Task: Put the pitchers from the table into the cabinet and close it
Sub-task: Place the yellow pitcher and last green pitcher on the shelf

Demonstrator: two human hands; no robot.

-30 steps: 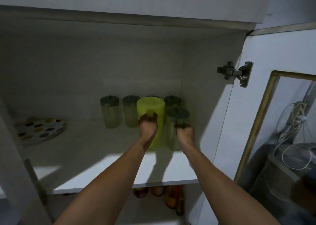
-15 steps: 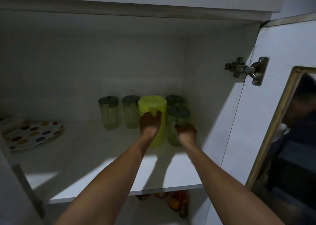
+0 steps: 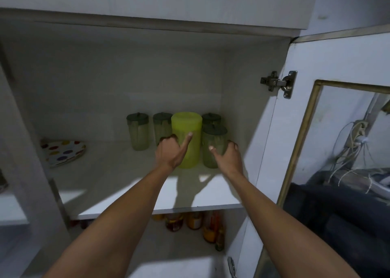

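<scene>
A yellow-green pitcher stands on the cabinet shelf beside a clear pitcher with a grey lid on its right. Three more grey-lidded pitchers line up behind and to the left. My left hand is at the yellow pitcher's left side, thumb stretched onto its front and fingers loosely curled. My right hand is at the clear pitcher's right side, thumb touching its front. Neither hand closes around a pitcher. The cabinet door stands open on the right.
A plate with coloured dots lies at the shelf's left end. Jars and bottles fill the lower shelf. The door's hinge juts out at upper right. Loose white cables show through the door's glass panel.
Both hands have let go of the pitchers' handles, pressed against the pitchers, then spread apart to their outer sides. The two pitchers now stand on the shelf.
</scene>
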